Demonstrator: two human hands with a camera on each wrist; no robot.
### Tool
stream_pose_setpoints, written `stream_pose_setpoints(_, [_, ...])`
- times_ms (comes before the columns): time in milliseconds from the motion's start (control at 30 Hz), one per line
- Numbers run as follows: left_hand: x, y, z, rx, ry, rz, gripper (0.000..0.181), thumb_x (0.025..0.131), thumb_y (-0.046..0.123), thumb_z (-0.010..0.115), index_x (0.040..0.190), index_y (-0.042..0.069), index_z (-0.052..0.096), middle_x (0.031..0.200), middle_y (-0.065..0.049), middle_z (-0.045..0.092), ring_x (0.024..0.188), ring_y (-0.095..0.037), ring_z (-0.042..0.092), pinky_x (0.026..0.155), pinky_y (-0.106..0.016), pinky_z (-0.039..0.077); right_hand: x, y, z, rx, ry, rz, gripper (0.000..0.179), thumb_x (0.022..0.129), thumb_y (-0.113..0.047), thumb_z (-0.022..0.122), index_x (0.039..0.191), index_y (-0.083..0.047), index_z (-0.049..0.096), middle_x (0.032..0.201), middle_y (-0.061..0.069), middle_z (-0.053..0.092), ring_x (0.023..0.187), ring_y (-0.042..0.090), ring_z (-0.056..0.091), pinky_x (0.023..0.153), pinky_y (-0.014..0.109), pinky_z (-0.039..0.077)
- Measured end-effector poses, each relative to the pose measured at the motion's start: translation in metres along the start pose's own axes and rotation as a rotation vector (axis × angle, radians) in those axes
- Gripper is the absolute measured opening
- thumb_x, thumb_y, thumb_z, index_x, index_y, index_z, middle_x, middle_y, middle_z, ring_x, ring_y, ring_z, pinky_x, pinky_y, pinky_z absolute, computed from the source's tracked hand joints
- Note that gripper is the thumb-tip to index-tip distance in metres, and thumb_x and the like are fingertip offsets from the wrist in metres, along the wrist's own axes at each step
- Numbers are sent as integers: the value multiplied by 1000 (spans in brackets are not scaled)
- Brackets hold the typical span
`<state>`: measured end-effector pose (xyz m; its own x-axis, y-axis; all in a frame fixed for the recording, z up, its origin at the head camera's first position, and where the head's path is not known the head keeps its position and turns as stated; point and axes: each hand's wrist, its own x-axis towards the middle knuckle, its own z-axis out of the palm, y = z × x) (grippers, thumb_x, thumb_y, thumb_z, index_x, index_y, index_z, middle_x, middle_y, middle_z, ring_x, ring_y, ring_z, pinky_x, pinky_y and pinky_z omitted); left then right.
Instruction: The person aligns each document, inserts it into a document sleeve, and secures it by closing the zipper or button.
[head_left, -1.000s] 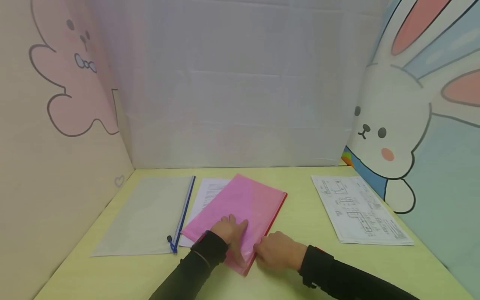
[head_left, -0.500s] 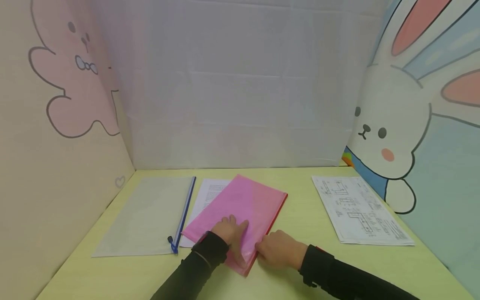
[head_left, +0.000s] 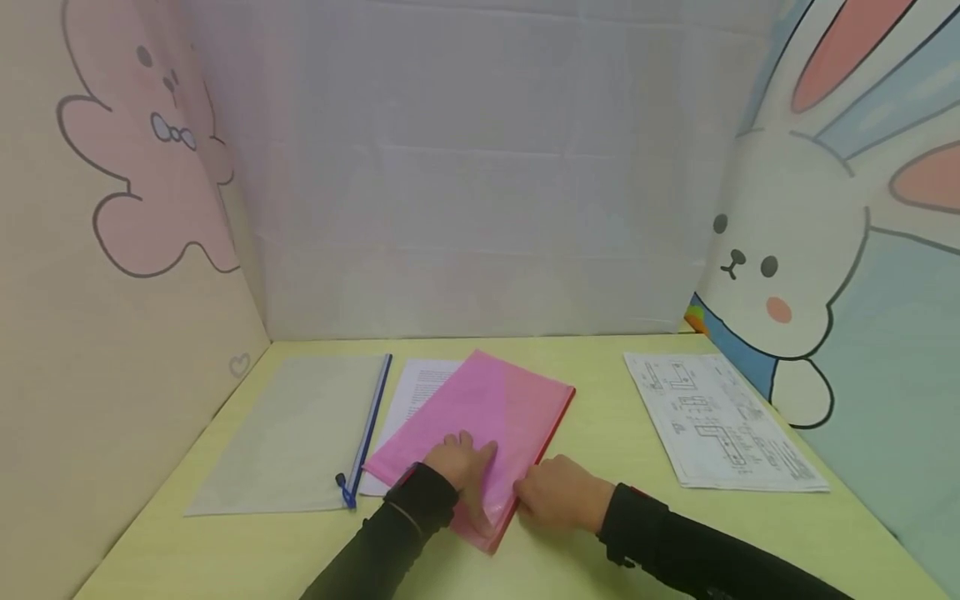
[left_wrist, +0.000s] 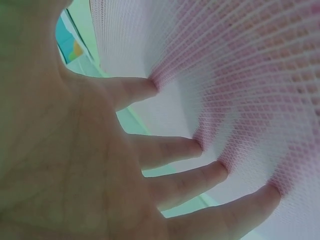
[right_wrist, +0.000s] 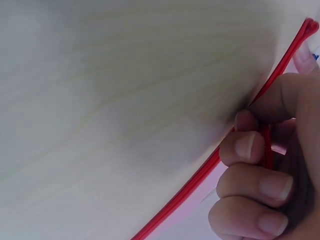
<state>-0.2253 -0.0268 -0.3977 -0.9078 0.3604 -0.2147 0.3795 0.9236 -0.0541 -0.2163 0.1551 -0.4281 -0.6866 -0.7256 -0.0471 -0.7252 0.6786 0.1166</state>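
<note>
A pink mesh zip pouch [head_left: 498, 392] lies slanted on the table, its red zip edge [head_left: 555, 427] along the right side. My left hand [head_left: 459, 468] rests on the pouch, fingers spread; in the left wrist view its fingertips [left_wrist: 195, 147] press into the mesh. At the near part of the zip, my right hand [head_left: 561, 493] pinches the red edge between thumb and forefinger. The right wrist view shows the other fingers curled, with a red cord [right_wrist: 267, 145] running into them. The zip's slider is hidden by the fingers.
A whitish zip pouch [head_left: 292, 433] with a blue zip and blue cord lies at left. Printed white paper [head_left: 423, 382] is partly under the pink pouch. A stack of sheets with line drawings [head_left: 716, 425] lies at right. Walls stand around the yellow table [head_left: 600, 367].
My right hand has shifted slightly up and right along the red zip edge. The left hand and the pink pouch stay in nearly the same place.
</note>
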Motion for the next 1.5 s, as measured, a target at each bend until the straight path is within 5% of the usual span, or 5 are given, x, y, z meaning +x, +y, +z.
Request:
stream_pose_setpoints(367, [0,0,3,-5,17,5,121,47,61,98,151,22,49,123,-19,56,105,-31,55,86,-46,54,2,9,1,108,-41,53,19,94,-21,66,78,-14,60,63,-6,43,54,11,39,53,27,38])
stream_pose_setpoints(600, [0,0,3,9,35,18,121,45,63,97,147,19,51,109,-17,56,95,-29,53,82,-42,53,2,8,1,83,-32,42,20,93,-21,66,76,-14,58,62,-6,43,52,10,39,51,29,39])
stream_pose_setpoints(1500, [0,-2,1,14,41,26,121,46,63,97,149,19,50,117,-19,57,101,-30,56,84,-43,54,4,14,2,82,-28,77,20,92,-21,66,75,-15,57,62,-5,43,53,12,40,51,30,39])
